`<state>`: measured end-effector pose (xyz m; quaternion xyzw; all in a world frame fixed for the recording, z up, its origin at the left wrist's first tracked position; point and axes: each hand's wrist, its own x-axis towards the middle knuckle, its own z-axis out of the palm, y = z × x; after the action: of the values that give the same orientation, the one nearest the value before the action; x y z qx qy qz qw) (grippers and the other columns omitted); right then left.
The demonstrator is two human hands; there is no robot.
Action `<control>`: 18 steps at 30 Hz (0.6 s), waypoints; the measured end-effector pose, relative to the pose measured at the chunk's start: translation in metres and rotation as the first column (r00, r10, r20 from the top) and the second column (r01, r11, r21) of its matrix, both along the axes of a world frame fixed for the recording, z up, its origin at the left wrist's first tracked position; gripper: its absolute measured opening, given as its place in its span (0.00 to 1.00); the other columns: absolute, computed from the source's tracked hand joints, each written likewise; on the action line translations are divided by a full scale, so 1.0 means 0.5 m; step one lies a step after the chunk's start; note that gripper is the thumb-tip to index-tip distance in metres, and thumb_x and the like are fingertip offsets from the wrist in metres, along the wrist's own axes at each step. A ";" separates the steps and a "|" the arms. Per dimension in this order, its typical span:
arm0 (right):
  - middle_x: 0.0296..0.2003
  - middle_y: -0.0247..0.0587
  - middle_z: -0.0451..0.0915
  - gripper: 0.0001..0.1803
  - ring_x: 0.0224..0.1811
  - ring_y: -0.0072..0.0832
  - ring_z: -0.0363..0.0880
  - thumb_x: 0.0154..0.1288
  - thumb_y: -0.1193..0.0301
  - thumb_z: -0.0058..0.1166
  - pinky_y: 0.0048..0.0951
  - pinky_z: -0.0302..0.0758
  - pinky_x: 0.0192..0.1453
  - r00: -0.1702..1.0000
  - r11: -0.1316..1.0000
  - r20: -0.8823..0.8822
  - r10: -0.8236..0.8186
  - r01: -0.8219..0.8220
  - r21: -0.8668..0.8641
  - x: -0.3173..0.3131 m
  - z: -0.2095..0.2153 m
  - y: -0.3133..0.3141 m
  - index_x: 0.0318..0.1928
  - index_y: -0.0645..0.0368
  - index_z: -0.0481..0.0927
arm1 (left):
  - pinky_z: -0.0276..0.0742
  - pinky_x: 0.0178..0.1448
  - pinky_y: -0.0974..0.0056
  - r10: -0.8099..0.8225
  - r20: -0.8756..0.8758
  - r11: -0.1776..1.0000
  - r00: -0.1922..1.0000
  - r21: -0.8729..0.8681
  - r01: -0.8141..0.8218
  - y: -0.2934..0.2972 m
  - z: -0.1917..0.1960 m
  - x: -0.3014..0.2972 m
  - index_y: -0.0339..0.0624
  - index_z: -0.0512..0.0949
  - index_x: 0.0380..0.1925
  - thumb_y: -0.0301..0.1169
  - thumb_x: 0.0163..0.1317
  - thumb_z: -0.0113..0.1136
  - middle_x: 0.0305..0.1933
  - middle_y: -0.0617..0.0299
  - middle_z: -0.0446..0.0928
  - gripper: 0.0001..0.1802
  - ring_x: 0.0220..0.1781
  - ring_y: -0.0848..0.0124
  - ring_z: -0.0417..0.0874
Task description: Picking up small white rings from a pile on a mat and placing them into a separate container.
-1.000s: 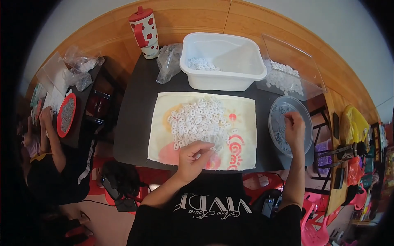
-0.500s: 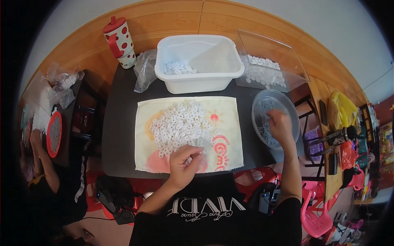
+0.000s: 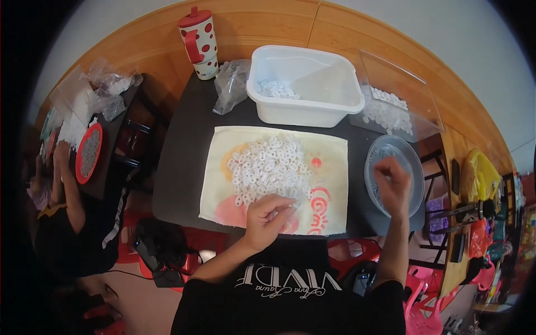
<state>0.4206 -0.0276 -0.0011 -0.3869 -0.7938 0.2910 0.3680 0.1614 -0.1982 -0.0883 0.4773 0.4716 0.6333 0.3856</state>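
Note:
My left hand (image 3: 267, 223) rests over the front edge of a pale yellow printed towel (image 3: 215, 184), thumb and forefinger closed on a small white plastic piece. Just beyond it lies a heap of small white ring-shaped pieces (image 3: 268, 162), several touching or stacked. My right hand (image 3: 395, 184) is over a round clear tub (image 3: 417, 190) at the right, fingers curled together and pointing down. Small grey metal-looking bits (image 3: 382, 153) lie in that tub. Whatever sits between my right fingertips is too small to make out.
Behind the towel stand a white basin (image 3: 304, 111) with some white pieces, a clear box (image 3: 399, 114) of white discs, a plastic bag (image 3: 231, 84) and a dotted tumbler (image 3: 199, 44). At left, another person's hands (image 3: 61, 153) work beside a red tray (image 3: 89, 153).
The view has swung, so the table and everything on it sit farther right. My right hand stays over the tub with curled fingers; my left keeps its pinch beside the heap.

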 end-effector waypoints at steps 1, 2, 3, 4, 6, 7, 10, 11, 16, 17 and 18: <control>0.34 0.39 0.79 0.04 0.39 0.24 0.77 0.62 0.86 0.56 0.25 0.74 0.43 0.981 0.985 -0.186 0.062 -0.090 -0.147 -0.033 -0.002 -0.037 0.37 0.67 0.80 | 0.69 0.38 0.73 -0.005 0.006 1.000 1.000 0.003 0.005 -0.002 -0.001 -0.002 0.31 0.83 0.46 0.13 0.62 0.62 0.35 0.61 0.77 0.12 0.35 0.77 0.75; 0.35 0.37 0.79 0.04 0.40 0.20 0.76 0.63 0.86 0.56 0.22 0.73 0.44 0.925 0.943 -0.371 0.085 -0.195 -0.270 -0.066 -0.007 -0.068 0.36 0.67 0.80 | 0.69 0.38 0.73 -0.008 0.008 1.000 1.000 0.002 0.008 -0.002 0.000 -0.003 0.31 0.83 0.46 0.13 0.62 0.62 0.35 0.61 0.77 0.12 0.35 0.77 0.75; 0.35 0.38 0.80 0.05 0.40 0.24 0.78 0.61 0.88 0.57 0.24 0.74 0.45 0.929 0.927 -0.289 0.231 -0.300 -0.226 -0.087 -0.024 -0.081 0.36 0.67 0.80 | 0.69 0.38 0.73 -0.008 -0.009 1.000 1.000 0.007 0.008 -0.003 0.005 -0.004 0.31 0.83 0.46 0.13 0.62 0.61 0.35 0.61 0.77 0.12 0.34 0.77 0.74; 0.35 0.39 0.80 0.07 0.39 0.26 0.78 0.60 0.89 0.57 0.25 0.74 0.45 0.919 0.901 -0.251 0.303 -0.362 -0.240 -0.122 -0.019 -0.104 0.37 0.67 0.81 | 0.69 0.38 0.73 -0.003 -0.028 1.000 1.000 0.010 0.003 -0.003 0.009 -0.005 0.31 0.82 0.46 0.13 0.63 0.61 0.35 0.61 0.77 0.12 0.34 0.78 0.74; 0.35 0.43 0.80 0.06 0.39 0.29 0.78 0.62 0.87 0.57 0.26 0.74 0.44 0.897 0.879 -0.212 0.387 -0.428 -0.210 -0.166 -0.046 -0.132 0.38 0.67 0.80 | 0.69 0.37 0.72 -0.004 0.037 1.000 0.999 -0.015 0.004 -0.005 0.018 -0.002 0.31 0.83 0.46 0.13 0.63 0.60 0.35 0.61 0.77 0.12 0.34 0.77 0.74; 0.35 0.43 0.80 0.06 0.39 0.29 0.78 0.62 0.87 0.57 0.26 0.74 0.44 0.896 0.877 -0.212 0.390 -0.432 -0.210 -0.176 -0.055 -0.140 0.38 0.67 0.80 | 0.68 0.37 0.72 -0.007 0.101 0.999 0.995 -0.037 0.011 -0.004 0.022 0.001 0.31 0.83 0.46 0.14 0.63 0.60 0.36 0.61 0.77 0.12 0.34 0.77 0.75; 0.34 0.43 0.79 0.06 0.38 0.33 0.78 0.63 0.87 0.56 0.27 0.73 0.43 0.906 0.892 -0.198 0.373 -0.409 -0.191 -0.191 -0.079 -0.147 0.39 0.66 0.79 | 0.69 0.37 0.72 0.010 -0.006 0.998 1.000 0.056 -0.010 0.004 0.024 0.001 0.32 0.83 0.46 0.13 0.63 0.59 0.36 0.60 0.78 0.12 0.34 0.76 0.76; 0.34 0.43 0.79 0.06 0.38 0.33 0.78 0.63 0.87 0.56 0.27 0.73 0.43 0.906 0.891 -0.196 0.375 -0.411 -0.192 -0.195 -0.076 -0.148 0.39 0.66 0.79 | 0.69 0.37 0.72 0.013 -0.004 0.998 1.000 0.057 -0.013 0.001 0.024 -0.001 0.32 0.83 0.46 0.13 0.63 0.59 0.36 0.60 0.78 0.12 0.34 0.76 0.76; 0.33 0.46 0.78 0.06 0.36 0.38 0.77 0.63 0.87 0.54 0.31 0.72 0.43 0.882 0.875 -0.094 0.462 -0.470 -0.117 -0.201 -0.059 -0.143 0.39 0.66 0.78 | 0.70 0.37 0.72 -0.004 0.009 1.000 1.000 0.027 0.004 -0.004 0.026 -0.004 0.32 0.82 0.47 0.13 0.64 0.59 0.36 0.59 0.80 0.13 0.34 0.75 0.77; 0.33 0.46 0.78 0.06 0.36 0.38 0.77 0.63 0.87 0.54 0.31 0.72 0.43 0.882 0.874 -0.092 0.462 -0.471 -0.118 -0.202 -0.058 -0.144 0.39 0.66 0.78 | 0.70 0.37 0.72 -0.003 0.011 1.000 1.000 0.027 0.003 -0.005 0.025 -0.004 0.32 0.82 0.47 0.13 0.64 0.59 0.36 0.59 0.80 0.13 0.34 0.75 0.77; 0.34 0.46 0.79 0.05 0.36 0.38 0.77 0.63 0.86 0.54 0.32 0.73 0.43 0.884 0.876 -0.087 0.460 -0.468 -0.117 -0.202 -0.056 -0.144 0.39 0.66 0.78 | 0.69 0.37 0.72 -0.005 0.009 0.999 1.000 0.032 0.004 -0.004 0.023 -0.004 0.32 0.82 0.47 0.13 0.64 0.59 0.36 0.59 0.80 0.13 0.34 0.75 0.77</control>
<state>0.3198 -0.0996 -0.0291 -0.2009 -0.8312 0.4344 0.2830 0.1594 -0.2004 -0.0769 0.4816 0.4584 0.6422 0.3814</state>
